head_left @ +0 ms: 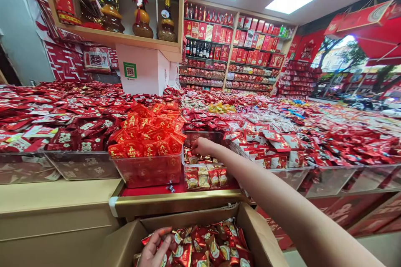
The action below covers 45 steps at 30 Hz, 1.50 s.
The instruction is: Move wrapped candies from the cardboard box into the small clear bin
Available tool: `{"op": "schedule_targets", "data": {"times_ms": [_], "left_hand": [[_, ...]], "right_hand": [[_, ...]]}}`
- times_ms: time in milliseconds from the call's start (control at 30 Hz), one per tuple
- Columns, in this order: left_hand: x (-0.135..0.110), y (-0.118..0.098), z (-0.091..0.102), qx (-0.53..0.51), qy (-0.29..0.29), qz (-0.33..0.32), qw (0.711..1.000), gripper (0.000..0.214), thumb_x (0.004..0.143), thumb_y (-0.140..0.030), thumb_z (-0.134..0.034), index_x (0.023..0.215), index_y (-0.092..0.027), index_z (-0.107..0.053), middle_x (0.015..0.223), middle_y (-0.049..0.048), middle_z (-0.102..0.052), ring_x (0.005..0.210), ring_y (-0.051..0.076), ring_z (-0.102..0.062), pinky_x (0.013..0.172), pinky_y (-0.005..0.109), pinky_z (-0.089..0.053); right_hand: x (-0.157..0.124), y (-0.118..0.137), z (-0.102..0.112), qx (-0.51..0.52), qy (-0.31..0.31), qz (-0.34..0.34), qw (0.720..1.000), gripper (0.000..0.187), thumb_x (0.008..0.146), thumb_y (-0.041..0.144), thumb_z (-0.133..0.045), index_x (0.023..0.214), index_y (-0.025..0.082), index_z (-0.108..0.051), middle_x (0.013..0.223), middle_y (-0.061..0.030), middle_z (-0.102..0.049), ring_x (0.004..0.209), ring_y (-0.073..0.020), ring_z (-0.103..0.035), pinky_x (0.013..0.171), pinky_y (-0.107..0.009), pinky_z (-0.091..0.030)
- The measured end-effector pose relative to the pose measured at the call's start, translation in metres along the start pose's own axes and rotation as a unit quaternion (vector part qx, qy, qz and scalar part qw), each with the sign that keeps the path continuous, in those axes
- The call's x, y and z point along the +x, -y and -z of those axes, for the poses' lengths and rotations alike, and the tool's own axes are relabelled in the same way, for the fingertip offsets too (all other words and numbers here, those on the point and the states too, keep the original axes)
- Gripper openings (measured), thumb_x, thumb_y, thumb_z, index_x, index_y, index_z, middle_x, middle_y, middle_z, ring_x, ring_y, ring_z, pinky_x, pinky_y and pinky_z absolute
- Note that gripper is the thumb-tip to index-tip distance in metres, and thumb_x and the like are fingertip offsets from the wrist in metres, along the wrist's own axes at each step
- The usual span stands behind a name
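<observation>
My right hand (203, 147) reaches into a clear plastic bin (205, 167), its fingers curled downward over small red-and-gold wrapped candies (203, 178). Whatever lies between those fingertips is hidden. Low in the picture, my left hand (154, 249) is inside an open cardboard box (263, 233). Its thumb and fingers close around a wrapped candy (176, 238) at the top of the pile. More red packets (200, 250) with a yellow-and-white print fill the box, and they look like those in the bin.
Left of the bin stands a clear tub (150, 171) heaped with orange-red packets (153, 129). More bins of red sweets (275, 146) line the counter. A gold-edged ledge (178, 201) separates box and bins. A glass-shelved cabinet (131, 37) overhangs at upper left.
</observation>
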<state>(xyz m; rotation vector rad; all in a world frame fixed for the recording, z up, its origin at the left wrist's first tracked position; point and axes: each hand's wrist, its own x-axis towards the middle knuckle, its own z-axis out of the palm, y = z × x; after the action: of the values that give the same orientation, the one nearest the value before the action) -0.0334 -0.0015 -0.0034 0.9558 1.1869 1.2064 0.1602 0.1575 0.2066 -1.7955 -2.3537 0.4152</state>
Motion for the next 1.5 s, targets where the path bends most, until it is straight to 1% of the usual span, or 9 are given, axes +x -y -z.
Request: {"op": "schedule_targets", "data": {"times_ms": [233, 367, 600, 1033, 1133, 1267, 1400, 1433, 1500], "left_hand": [[0.006, 0.014, 0.005, -0.012, 0.029, 0.004, 0.999, 0.026, 0.057, -0.041, -0.070, 0.075, -0.023, -0.068, 0.068, -0.0002, -0.068, 0.067, 0.019, -0.060, 0.066, 0.028, -0.047], [0.005, 0.015, 0.005, 0.010, 0.038, -0.009, 0.999, 0.025, 0.059, -0.040, -0.068, 0.076, -0.022, -0.068, 0.069, 0.0002, -0.067, 0.068, 0.019, -0.059, 0.067, 0.027, -0.046], [0.006, 0.021, 0.006, 0.031, 0.054, 0.006, 0.998, 0.027, 0.060, -0.043, -0.066, 0.076, -0.021, -0.066, 0.067, -0.0006, -0.064, 0.066, 0.019, -0.057, 0.067, 0.027, -0.044], [0.006, 0.025, 0.008, 0.026, 0.062, 0.000, 0.998, 0.025, 0.062, -0.041, -0.066, 0.076, -0.021, -0.066, 0.067, 0.0002, -0.065, 0.066, 0.019, -0.058, 0.067, 0.030, -0.044], [0.006, 0.025, 0.009, 0.024, 0.057, -0.015, 0.998, 0.021, 0.063, -0.037, -0.066, 0.076, -0.021, -0.067, 0.068, -0.0005, -0.064, 0.068, 0.019, -0.057, 0.068, 0.029, -0.044], [0.004, 0.023, 0.008, -0.020, 0.047, 0.002, 0.999, 0.020, 0.060, -0.034, -0.069, 0.077, -0.022, -0.067, 0.065, -0.0019, -0.065, 0.064, 0.017, -0.058, 0.068, 0.028, -0.045], [-0.001, 0.016, 0.003, -0.128, 0.039, 0.096, 0.986, 0.020, 0.062, -0.034, -0.068, 0.079, -0.024, -0.066, 0.070, -0.0010, -0.068, 0.066, 0.019, -0.062, 0.055, 0.027, -0.046], [-0.002, 0.013, 0.001, -0.164, 0.038, 0.121, 0.978, 0.020, 0.062, -0.034, -0.068, 0.079, -0.025, -0.066, 0.071, -0.0010, -0.069, 0.067, 0.019, -0.063, 0.052, 0.026, -0.045], [-0.003, 0.006, -0.002, -0.235, 0.040, 0.151, 0.959, 0.020, 0.060, -0.033, -0.070, 0.078, -0.025, -0.067, 0.074, -0.0009, -0.071, 0.072, 0.021, -0.063, 0.054, 0.027, -0.046]], "right_hand": [[0.009, -0.012, -0.005, -0.023, 0.039, -0.021, 0.999, 0.025, 0.072, 0.011, -0.052, 0.092, 0.018, -0.064, 0.071, -0.0008, -0.065, 0.055, -0.0086, -0.056, 0.052, -0.016, -0.040], [0.011, -0.025, 0.005, -0.082, 0.046, -0.050, 0.994, 0.016, 0.069, 0.009, -0.057, 0.083, 0.010, -0.065, 0.074, -0.0063, -0.064, 0.065, -0.0147, -0.058, 0.061, -0.022, -0.043], [0.010, -0.036, -0.001, -0.122, 0.070, -0.071, 0.987, 0.029, 0.082, 0.031, -0.048, 0.104, 0.012, -0.052, 0.104, -0.0068, -0.053, 0.089, -0.0175, -0.053, 0.075, -0.034, -0.046], [-0.011, -0.031, -0.013, -0.129, 0.015, -0.087, 0.988, 0.029, 0.082, 0.030, -0.048, 0.106, 0.014, -0.051, 0.106, -0.0066, -0.052, 0.091, -0.0181, -0.053, 0.075, -0.034, -0.046], [-0.012, -0.028, -0.006, -0.141, 0.004, -0.095, 0.985, 0.027, 0.082, 0.030, -0.049, 0.101, 0.012, -0.053, 0.099, -0.0065, -0.055, 0.087, -0.0163, -0.055, 0.073, -0.033, -0.046], [-0.032, -0.011, 0.014, -0.157, -0.058, -0.101, 0.981, 0.021, 0.084, 0.019, -0.042, 0.093, 0.008, -0.057, 0.093, -0.0146, -0.059, 0.088, -0.0214, -0.056, 0.071, -0.032, -0.042], [-0.091, 0.025, 0.009, -0.143, -0.177, -0.002, 0.974, 0.023, 0.084, 0.024, -0.035, 0.090, 0.014, -0.055, 0.083, -0.0107, -0.061, 0.077, -0.0197, -0.057, 0.063, -0.027, -0.039], [-0.108, 0.034, -0.004, -0.124, -0.169, 0.052, 0.976, 0.022, 0.084, 0.026, -0.036, 0.084, 0.016, -0.056, 0.077, -0.0081, -0.061, 0.071, -0.0178, -0.057, 0.060, -0.025, -0.038], [-0.135, 0.047, -0.044, -0.070, -0.085, 0.153, 0.982, 0.022, 0.082, 0.030, -0.038, 0.077, 0.017, -0.056, 0.072, -0.0050, -0.060, 0.064, -0.0152, -0.056, 0.057, -0.023, -0.038]]}}
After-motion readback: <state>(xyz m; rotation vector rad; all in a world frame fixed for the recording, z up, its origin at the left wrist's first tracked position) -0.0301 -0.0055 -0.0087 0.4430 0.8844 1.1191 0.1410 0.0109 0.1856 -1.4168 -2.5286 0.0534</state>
